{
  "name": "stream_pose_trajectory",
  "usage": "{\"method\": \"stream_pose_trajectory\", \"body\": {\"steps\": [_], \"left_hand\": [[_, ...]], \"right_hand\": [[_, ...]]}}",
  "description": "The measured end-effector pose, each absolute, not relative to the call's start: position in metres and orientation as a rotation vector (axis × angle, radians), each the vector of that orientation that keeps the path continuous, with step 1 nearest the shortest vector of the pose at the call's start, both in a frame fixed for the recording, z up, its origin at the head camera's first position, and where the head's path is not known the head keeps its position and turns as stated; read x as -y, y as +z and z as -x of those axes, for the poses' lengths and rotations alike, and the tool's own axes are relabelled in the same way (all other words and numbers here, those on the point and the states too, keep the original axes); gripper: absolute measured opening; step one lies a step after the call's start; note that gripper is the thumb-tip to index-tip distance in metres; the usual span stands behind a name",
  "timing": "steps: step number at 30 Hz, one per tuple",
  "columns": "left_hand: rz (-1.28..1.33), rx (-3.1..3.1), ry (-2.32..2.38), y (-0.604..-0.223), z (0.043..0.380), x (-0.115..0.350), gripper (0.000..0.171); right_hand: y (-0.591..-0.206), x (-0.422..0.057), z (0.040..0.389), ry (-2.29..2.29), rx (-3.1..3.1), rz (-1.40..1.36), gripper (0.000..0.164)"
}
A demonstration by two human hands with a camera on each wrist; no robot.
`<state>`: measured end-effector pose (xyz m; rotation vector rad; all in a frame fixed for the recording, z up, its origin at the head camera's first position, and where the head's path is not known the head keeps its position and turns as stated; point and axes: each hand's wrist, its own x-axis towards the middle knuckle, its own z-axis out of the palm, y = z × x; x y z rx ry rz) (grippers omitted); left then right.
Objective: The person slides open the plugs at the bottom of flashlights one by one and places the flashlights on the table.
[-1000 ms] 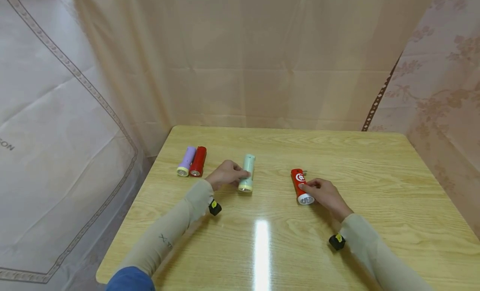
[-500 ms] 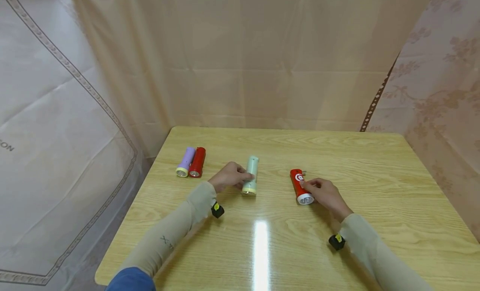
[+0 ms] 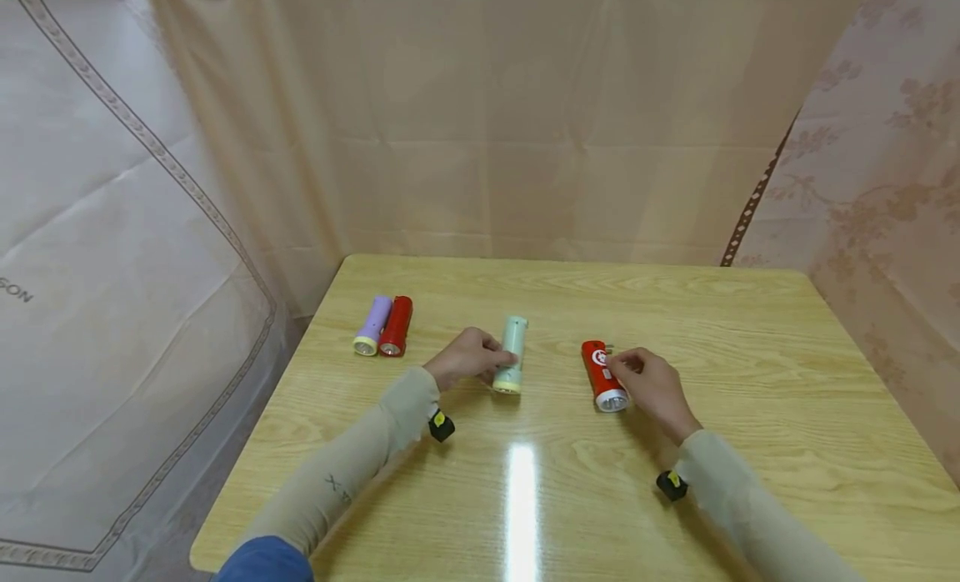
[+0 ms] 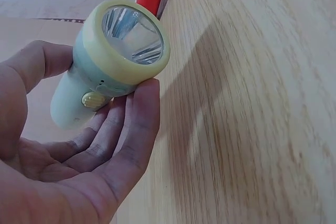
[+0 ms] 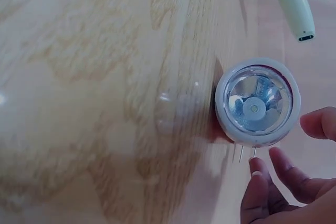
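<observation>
My left hand (image 3: 472,355) grips a mint-green flashlight (image 3: 514,336) with a pale yellow head, low over the table. In the left wrist view, thumb and fingers sit on either side of the flashlight, close behind its lens (image 4: 131,34). A red flashlight (image 3: 598,383) with a white rim and round white emblem lies to the right, lens toward me, metal plug prongs (image 5: 241,154) sticking out of its side. Beside it hovers my right hand (image 3: 651,388), thumb and fingers spread. The right wrist view has a gap between these fingertips and the lens rim.
A purple flashlight (image 3: 375,317) and a dark red flashlight (image 3: 397,322) lie side by side at the back left of the wooden table (image 3: 712,315). A beige cloth (image 3: 480,132) hangs behind the table's far edge. Light glares off the tabletop in front.
My left hand has shifted the mint-green flashlight a little to the right and toward me. The right thumb has come off the red flashlight's face, which stays where it was.
</observation>
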<state>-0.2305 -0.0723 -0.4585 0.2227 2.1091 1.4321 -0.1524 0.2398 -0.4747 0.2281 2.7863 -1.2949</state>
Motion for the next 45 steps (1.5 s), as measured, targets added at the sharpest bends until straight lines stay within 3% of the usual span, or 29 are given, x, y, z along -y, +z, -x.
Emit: {"method": "stream_pose_trajectory", "body": {"steps": [25, 45], "left_hand": [[-0.262, -2.056, 1.501, -0.462, 0.226, 0.057, 0.035], [-0.297, -2.014, 1.538, -0.462, 0.218, 0.048, 0.038]], "right_hand": [[-0.466, -0.207, 0.148, -1.438, -2.878, 0.029, 0.031], [-0.474, -0.178, 0.146, -1.41, -2.668, 0.339, 0.035]]}}
